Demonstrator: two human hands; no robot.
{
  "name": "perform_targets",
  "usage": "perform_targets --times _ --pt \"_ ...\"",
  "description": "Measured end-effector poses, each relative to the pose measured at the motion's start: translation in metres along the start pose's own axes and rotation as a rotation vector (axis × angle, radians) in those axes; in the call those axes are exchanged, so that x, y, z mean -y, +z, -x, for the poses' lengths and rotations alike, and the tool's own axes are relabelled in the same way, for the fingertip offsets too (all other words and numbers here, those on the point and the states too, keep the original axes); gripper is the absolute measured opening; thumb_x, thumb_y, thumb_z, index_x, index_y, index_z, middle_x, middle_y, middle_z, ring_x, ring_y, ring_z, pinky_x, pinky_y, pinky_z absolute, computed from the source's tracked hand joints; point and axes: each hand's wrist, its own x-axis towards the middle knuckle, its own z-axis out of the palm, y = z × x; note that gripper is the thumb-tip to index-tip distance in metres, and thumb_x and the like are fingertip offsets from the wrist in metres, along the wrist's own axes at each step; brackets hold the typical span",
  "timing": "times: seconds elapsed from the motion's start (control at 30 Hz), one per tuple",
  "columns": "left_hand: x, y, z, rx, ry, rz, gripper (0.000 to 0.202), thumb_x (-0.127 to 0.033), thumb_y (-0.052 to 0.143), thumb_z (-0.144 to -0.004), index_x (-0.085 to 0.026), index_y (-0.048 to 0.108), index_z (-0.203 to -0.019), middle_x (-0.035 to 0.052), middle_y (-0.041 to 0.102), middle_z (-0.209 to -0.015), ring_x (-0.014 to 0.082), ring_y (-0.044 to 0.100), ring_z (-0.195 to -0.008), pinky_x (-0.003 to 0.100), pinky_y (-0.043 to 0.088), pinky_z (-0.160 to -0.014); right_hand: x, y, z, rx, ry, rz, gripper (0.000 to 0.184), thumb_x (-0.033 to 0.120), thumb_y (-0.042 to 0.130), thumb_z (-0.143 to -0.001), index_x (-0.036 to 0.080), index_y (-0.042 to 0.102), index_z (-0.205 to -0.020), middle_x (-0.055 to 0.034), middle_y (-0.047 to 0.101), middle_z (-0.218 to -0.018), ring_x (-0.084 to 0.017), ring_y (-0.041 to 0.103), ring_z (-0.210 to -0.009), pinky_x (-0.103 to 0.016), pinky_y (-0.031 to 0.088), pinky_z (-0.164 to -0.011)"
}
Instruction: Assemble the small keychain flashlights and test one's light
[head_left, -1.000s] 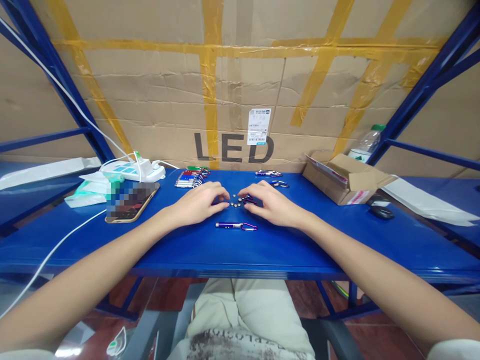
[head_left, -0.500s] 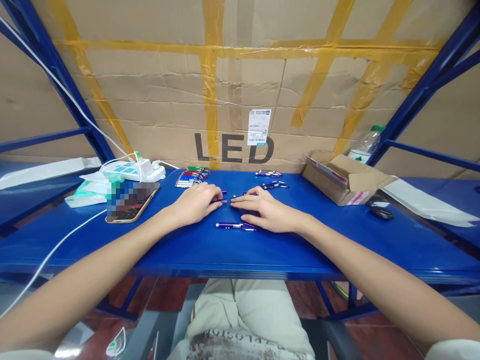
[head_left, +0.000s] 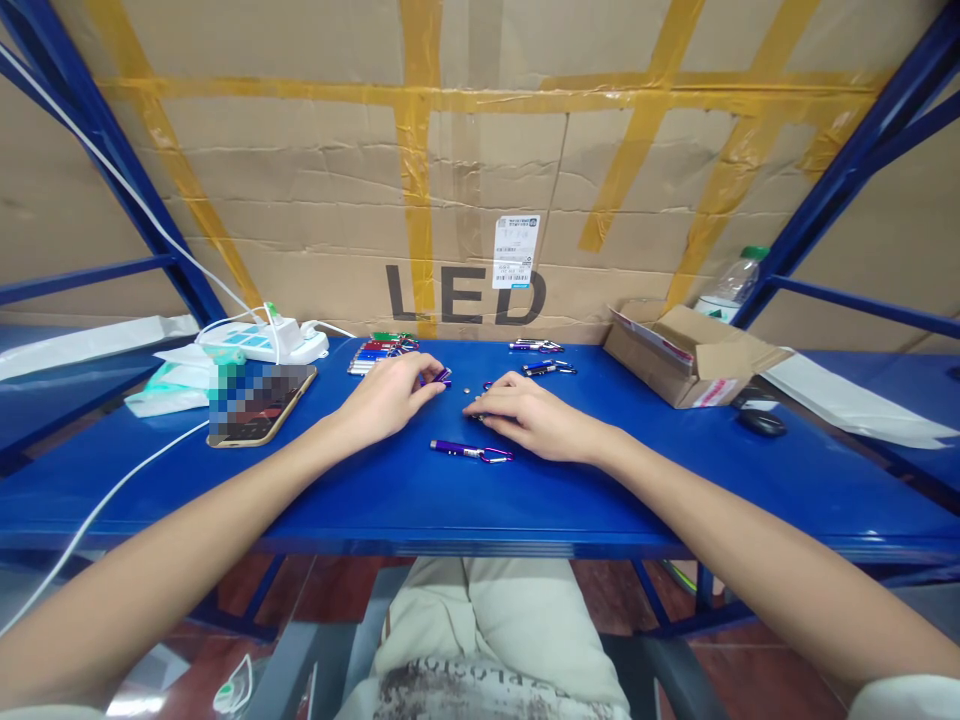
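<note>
Here, curled hands (head_left: 386,400) (head_left: 538,415), grips unclear, leave the purple penlight (head_left: 457,450) open room toward the front edge (head_left: 472,549).

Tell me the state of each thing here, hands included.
Left hand: fingers at a purple tube, grip unclear
Right hand: palm down, fingers bent
Small disc: lying loose
Nearest penlight: lying flat, clip attached
Box: flaps open
Bottle: capped
Phone: screen up, partly blurred
Power strip: adapter plugged in

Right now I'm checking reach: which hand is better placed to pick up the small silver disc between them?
Probably the right hand: its front edge lies close to the small silver disc, while the left hand is at a purple tube.
</note>
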Motion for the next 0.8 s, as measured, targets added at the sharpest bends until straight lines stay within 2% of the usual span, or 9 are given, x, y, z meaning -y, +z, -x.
perform_targets --times 0.2,0.47,0.63,0.8 --pt "-0.001 0.006 -0.001 0.079 -0.012 0.301 0.030 -0.045 0.074 -0.094 -0.019 0.075 -0.109 0.0057 0.080 -0.100 0.0223 0.071 -0.087 0.034 0.054 -0.079 -0.007 -0.004 0.000 0.015 0.003 0.012 0.031 0.018 0.061 -0.105 0.021 0.076 -0.131 -0.0082 0.081 -0.121 -0.029 0.059 -0.111 -0.048 0.049 -0.106" --pt "-0.001 0.011 -0.002 0.225 -0.011 0.550 0.038 -0.046 0.079 -0.088 -0.017 0.079 -0.113 0.0089 0.084 -0.110 0.0256 0.078 -0.100 0.040 0.060 -0.093 -0.006 -0.004 -0.001 0.032 0.051 -0.002 0.030 0.019 0.065 -0.101 0.025 0.078 -0.127 -0.0067 0.081 -0.120 -0.030 0.059 -0.110 -0.047 0.049 -0.103" --pt "0.000 0.013 -0.001 0.247 -0.012 0.566 0.036 -0.045 0.080 -0.087 -0.018 0.082 -0.111 0.0079 0.084 -0.109 0.0242 0.077 -0.096 0.038 0.060 -0.091 -0.003 -0.004 -0.002 0.038 0.070 -0.027 0.026 0.021 0.066 -0.100 0.024 0.079 -0.123 -0.0058 0.082 -0.111 -0.029 0.059 -0.106 -0.045 0.049 -0.099" --pt "0.000 0.012 -0.001 0.224 -0.021 0.529 0.037 -0.046 0.079 -0.087 -0.017 0.082 -0.110 0.0077 0.085 -0.107 0.0238 0.076 -0.093 0.035 0.059 -0.087 -0.002 -0.003 -0.002 0.038 0.089 -0.059 0.027 0.022 0.067 -0.100 0.024 0.078 -0.124 -0.0058 0.082 -0.112 -0.029 0.060 -0.108 -0.044 0.049 -0.099"
